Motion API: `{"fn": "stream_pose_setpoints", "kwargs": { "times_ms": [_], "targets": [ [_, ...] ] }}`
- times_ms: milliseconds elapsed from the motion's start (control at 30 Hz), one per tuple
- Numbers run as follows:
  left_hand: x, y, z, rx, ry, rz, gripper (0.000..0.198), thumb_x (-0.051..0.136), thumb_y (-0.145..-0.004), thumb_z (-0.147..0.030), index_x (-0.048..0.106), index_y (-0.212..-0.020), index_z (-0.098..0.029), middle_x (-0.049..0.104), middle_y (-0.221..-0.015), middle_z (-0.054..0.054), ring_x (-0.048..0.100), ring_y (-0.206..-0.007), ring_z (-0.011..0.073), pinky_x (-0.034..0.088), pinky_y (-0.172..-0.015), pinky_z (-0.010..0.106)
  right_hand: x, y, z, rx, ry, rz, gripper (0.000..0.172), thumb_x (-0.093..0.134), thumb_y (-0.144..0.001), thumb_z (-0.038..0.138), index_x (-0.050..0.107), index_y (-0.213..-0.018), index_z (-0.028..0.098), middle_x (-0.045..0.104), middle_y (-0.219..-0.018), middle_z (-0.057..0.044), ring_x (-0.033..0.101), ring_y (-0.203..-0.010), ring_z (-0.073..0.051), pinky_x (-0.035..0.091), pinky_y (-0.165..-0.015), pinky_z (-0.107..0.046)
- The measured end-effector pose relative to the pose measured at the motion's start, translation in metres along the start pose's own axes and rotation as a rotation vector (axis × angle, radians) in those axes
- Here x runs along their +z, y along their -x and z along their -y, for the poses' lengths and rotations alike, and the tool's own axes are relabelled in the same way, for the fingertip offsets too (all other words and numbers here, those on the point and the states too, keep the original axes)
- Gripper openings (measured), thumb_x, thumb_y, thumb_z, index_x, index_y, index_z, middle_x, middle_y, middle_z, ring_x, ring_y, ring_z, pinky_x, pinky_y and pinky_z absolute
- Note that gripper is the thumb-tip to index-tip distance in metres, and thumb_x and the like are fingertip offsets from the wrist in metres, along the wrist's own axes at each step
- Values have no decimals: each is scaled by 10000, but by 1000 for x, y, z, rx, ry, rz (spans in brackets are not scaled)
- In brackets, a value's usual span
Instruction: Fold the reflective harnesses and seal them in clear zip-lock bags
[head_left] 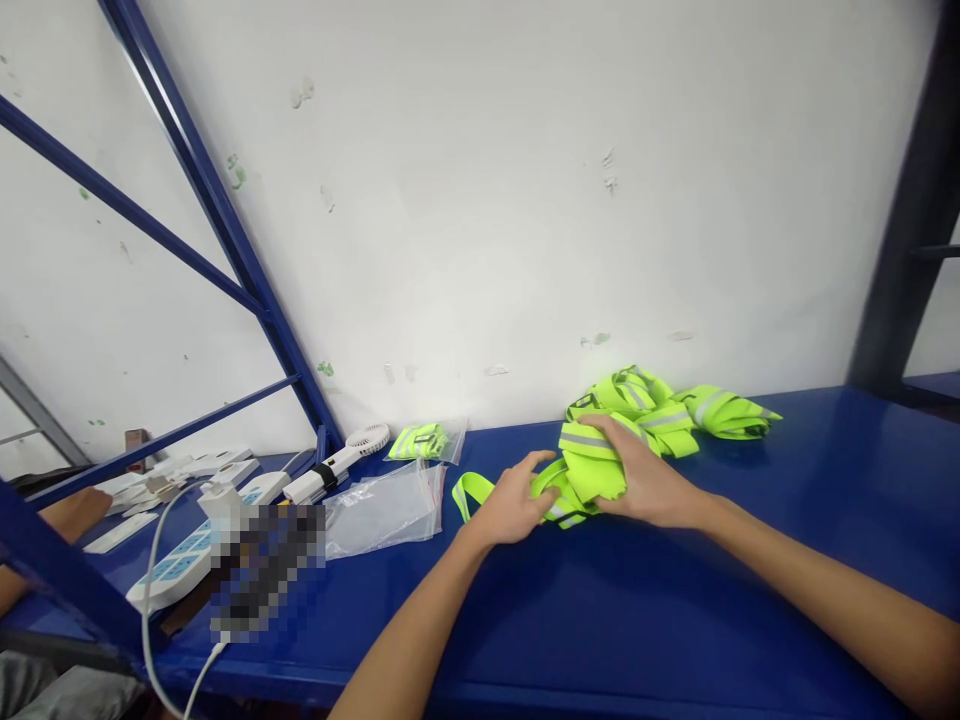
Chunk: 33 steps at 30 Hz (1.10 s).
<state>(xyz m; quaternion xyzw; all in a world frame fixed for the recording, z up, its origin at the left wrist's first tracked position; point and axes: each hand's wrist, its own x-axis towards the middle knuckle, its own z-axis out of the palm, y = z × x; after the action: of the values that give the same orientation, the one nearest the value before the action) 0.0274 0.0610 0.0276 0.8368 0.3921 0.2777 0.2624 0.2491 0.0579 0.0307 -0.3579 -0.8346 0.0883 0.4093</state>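
Note:
My right hand (649, 480) is closed round a folded bundle of a neon yellow-green reflective strap (592, 465) with silver stripes. My left hand (514, 500) is curled at the left side of the bundle, with part of the same strap between thumb and index finger. A loose loop of strap (472, 487) sticks out to the left of that hand. Behind my right hand lies a heap of similar reflective straps (634, 390), and another gathered strap (727, 412) lies to its right.
A bagged reflective strap (420, 441), clear plastic bags (382, 510) and a white handheld fan (330, 473) lie left on the blue table (675, 620). Further left are a power strip (180, 560), cables and a blue metal post (217, 200). Another person's hand (75, 513) is beyond.

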Motion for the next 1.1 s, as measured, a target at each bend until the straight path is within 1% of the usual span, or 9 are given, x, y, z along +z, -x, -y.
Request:
{"fn": "stream_pose_setpoints", "kwargs": {
  "times_ms": [167, 300, 400, 533, 667, 767, 900, 1000, 1100],
  "targets": [
    [-24, -2, 14, -16, 161, 70, 297, 547, -797, -236, 648, -1064, -153, 656, -959, 60, 566, -716, 149, 432, -668, 253, -3, 3, 6, -194, 100, 178, 907, 666, -615, 185, 278, -1435, 206, 411, -1392, -137, 398, -1292, -326, 358, -1066, -480],
    [-26, 2, 16, -111, 317, 41, 422, 548, -735, -168, 523, -1156, -169, 535, -679, -42, 380, -479, 63, 329, -492, 190, 9, 4, 4, -345, 253, 208, 902, 664, -626, 156, 302, -1451, 193, 425, -1400, -147, 344, -1330, -351, 226, -1129, -561],
    [-15, 4, 8, -135, 412, -36, 497, 516, -732, -138, 411, -1214, -204, 437, -601, -95, 321, -442, 54, 289, -455, 162, 18, 4, -1, -333, 347, 168, 916, 678, -618, 123, 312, -1455, 183, 420, -1403, -155, 346, -1321, -364, 244, -1119, -574],
    [5, 4, 0, -113, 342, -193, 463, 557, -758, -166, 448, -1203, -230, 544, -686, -53, 470, -544, 93, 410, -555, 201, 29, 3, -4, -257, 447, 181, 960, 659, -589, 42, 296, -1469, 170, 410, -1419, -163, 411, -1264, -368, 350, -1069, -543],
    [16, 1, 0, -98, 272, -309, 537, 677, -747, -285, 484, -1247, -248, 643, -1015, 35, 604, -872, 196, 484, -818, 327, 37, 5, 0, -206, 490, 157, 1015, 587, -553, -63, 269, -1485, 183, 395, -1446, -169, 377, -1308, -377, 336, -1080, -552],
    [17, -2, 6, -91, 278, -337, 644, 728, -731, -360, 476, -1307, -225, 584, -1254, 93, 549, -1126, 273, 414, -993, 412, 31, 7, 6, -185, 361, 192, 1050, 656, -644, 24, 128, -1527, 233, 307, -1517, -143, 265, -1393, -362, 284, -1118, -553],
    [14, -7, 12, -106, 491, -343, 796, 755, -721, -387, 402, -1400, -168, 522, -1358, 154, 524, -1203, 308, 391, -1042, 451, 10, 4, 11, -54, -24, 263, 1142, 789, -664, 423, 50, -1529, 318, 143, -1592, -88, 182, -1436, -355, 299, -1123, -522],
    [8, -10, 10, -59, 709, -409, 794, 742, -739, -396, 388, -1411, -162, 562, -1321, 153, 557, -1179, 298, 431, -1015, 425, 2, -2, 7, 170, -352, 32, 951, 672, -783, 500, 84, -1517, 359, 160, -1592, -74, 264, -1417, -327, 367, -1087, -501],
    [5, -11, 2, -12, 750, -504, 751, 720, -766, -388, 388, -1414, -207, 556, -1340, 110, 535, -1216, 275, 429, -1021, 382, 6, -6, 4, 382, -586, 60, 742, 582, -856, 493, 253, -1492, 300, 420, -1471, -120, 495, -1272, -320, 492, -975, -477]
  ]
}}
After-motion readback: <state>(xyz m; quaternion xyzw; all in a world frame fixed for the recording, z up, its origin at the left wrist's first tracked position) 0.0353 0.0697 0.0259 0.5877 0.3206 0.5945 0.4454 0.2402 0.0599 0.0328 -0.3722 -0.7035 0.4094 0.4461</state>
